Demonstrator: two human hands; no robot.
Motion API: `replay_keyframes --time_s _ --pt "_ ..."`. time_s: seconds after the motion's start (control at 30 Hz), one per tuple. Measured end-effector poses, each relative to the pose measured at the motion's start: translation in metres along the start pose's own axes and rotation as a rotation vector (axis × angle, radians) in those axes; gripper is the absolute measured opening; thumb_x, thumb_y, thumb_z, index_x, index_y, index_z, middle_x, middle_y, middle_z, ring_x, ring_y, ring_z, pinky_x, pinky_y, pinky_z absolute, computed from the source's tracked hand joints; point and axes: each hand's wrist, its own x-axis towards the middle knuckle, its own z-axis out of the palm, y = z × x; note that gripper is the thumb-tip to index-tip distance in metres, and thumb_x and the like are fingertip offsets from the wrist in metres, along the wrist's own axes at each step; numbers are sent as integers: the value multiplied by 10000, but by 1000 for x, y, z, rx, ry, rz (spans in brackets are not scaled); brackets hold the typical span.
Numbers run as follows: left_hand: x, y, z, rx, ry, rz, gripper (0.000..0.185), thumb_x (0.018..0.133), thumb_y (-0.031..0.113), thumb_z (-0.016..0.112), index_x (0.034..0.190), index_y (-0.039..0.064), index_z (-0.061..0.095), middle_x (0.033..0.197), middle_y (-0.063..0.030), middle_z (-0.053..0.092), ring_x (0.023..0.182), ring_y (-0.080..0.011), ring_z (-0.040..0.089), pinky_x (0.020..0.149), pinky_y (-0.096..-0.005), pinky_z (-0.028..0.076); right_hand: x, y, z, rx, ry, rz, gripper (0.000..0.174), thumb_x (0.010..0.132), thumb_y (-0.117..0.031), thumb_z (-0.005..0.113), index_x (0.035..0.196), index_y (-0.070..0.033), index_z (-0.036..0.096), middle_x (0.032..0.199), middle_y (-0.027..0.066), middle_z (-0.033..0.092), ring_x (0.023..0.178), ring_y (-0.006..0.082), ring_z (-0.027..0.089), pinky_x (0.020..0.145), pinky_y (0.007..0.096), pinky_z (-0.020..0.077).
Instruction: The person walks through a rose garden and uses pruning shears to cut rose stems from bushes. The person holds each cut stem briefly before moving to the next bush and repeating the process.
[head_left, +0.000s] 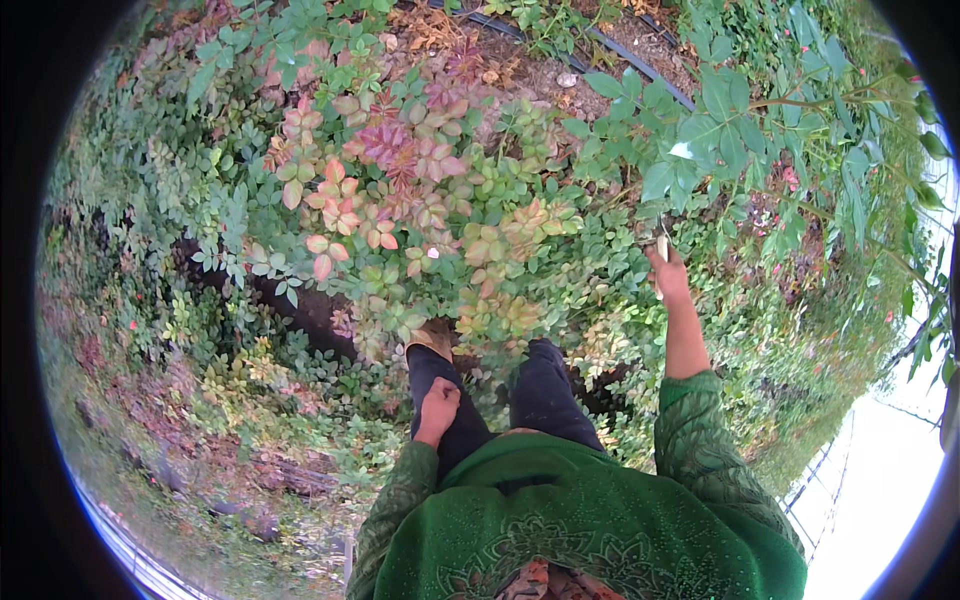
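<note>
My right hand (670, 275) reaches forward among rose bushes at the right, closed around the pale handles of a pair of pruning shears (662, 247). The tip of the tool points away from me into the leaves, where its blades are partly hidden. Just beyond it hangs a green rose shoot (724, 131) with large leaves. My left hand (440, 405) rests near my left thigh, its fingers curled, with nothing visible in it. Reddish and pink-edged rose leaves (337, 199) spread before me.
Dense rose foliage surrounds my legs. Dark irrigation pipes (645, 67) cross the soil at the top. A long stem with green buds (930, 146) leans in from the right. A dark gap in the plants (315, 319) lies to the left.
</note>
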Motion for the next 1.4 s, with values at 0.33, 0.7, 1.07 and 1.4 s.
replay_keyframes --time_s 0.33,0.7,1.07,1.4 --pt "12 -15 -16 -228 163 32 84 894 97 597 925 27 563 779 -73 634 638 -155 627 609 -294 506 46 -44 -31 -541 220 -351 746 802 -439 667 1437 -170 383 1305 248 516 1158 410 550 957 475 448" --pt "-23 38 -11 -420 256 -7 100 895 63 566 973 1 556 875 -115 650 687 -171 635 639 -289 530 -64 -30 -70 -79 36 -495 629 772 -238 733 1328 -39 515 1242 207 599 1118 358 595 959 402 463" --pt "-49 43 0 -506 342 61 73 900 40 555 961 7 535 854 -111 655 656 -167 628 594 -286 506 29 -45 -106 -811 -22 -232 915 693 -590 656 1347 25 478 1402 183 460 1283 334 449 1046 524 317" --pt "-69 11 8 -547 447 11 55 868 23 561 893 28 512 805 -107 651 612 -175 637 544 -283 499 79 -68 -64 -1017 -265 -153 722 759 -473 612 1358 -85 504 1389 172 507 1274 315 505 998 456 419"
